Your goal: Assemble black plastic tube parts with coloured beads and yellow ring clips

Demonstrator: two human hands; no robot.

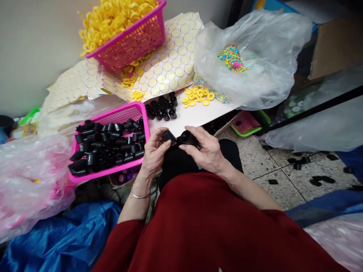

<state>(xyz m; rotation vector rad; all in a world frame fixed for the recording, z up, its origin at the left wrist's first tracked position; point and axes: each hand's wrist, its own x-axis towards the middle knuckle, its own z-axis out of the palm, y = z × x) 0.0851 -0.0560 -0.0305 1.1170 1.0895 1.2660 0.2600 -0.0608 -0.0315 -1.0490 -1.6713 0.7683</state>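
My left hand (154,151) pinches a small black plastic cap (169,135) between thumb and fingers. My right hand (205,151) is closed round a black tube piece (187,138), its open end facing the cap. The two pieces almost touch, held above my lap in front of the low white board (195,113). Just left of my left hand stands a pink basket (136,112) full of black tube pieces (107,145). A cluster of upright black tubes (162,107) stands on the board behind my hands.
A second pink basket (133,41) heaped with yellow rings stands at the back on sticker sheets (172,64). Loose yellow rings (198,96) lie on the board. A clear bag (249,56) holds coloured beads. Plastic bags lie left; black pieces litter the tiled floor (283,177) right.
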